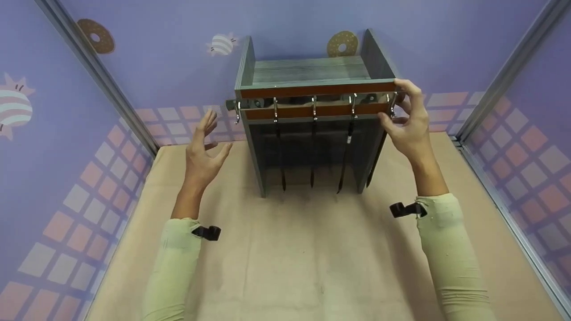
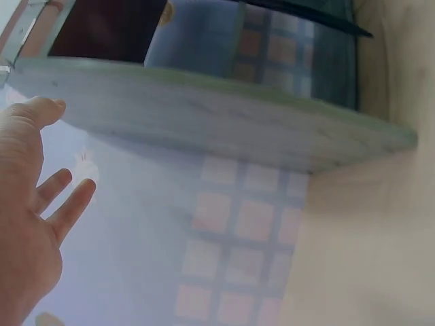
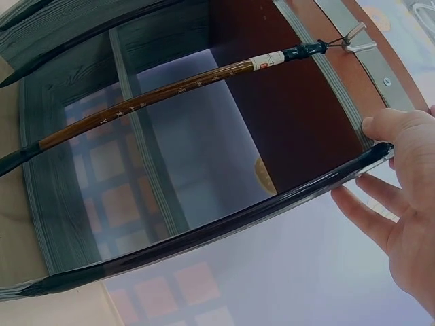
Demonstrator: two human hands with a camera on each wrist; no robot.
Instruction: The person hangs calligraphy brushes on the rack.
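Matt grey wood grain is shown on the rack (image 1: 308, 71) at the right hand (image 1: 408, 127). A glossy reddish-brown wooden rail (image 1: 312, 90) with polished metal hooks (image 1: 314, 109) lies beside its fingers. A glossy black lacquered brush (image 3: 204, 234) is touched at the fingertips. Matt beige cloth covers the table (image 1: 312, 258) beneath the left hand (image 1: 203, 149).

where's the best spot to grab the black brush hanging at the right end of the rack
Probably near its top, just under the hook, coming from the rack's open right side, where the right hand already is. The black brush hangs long and thin; its top stays steadiest, and the frame blocks the inner side.
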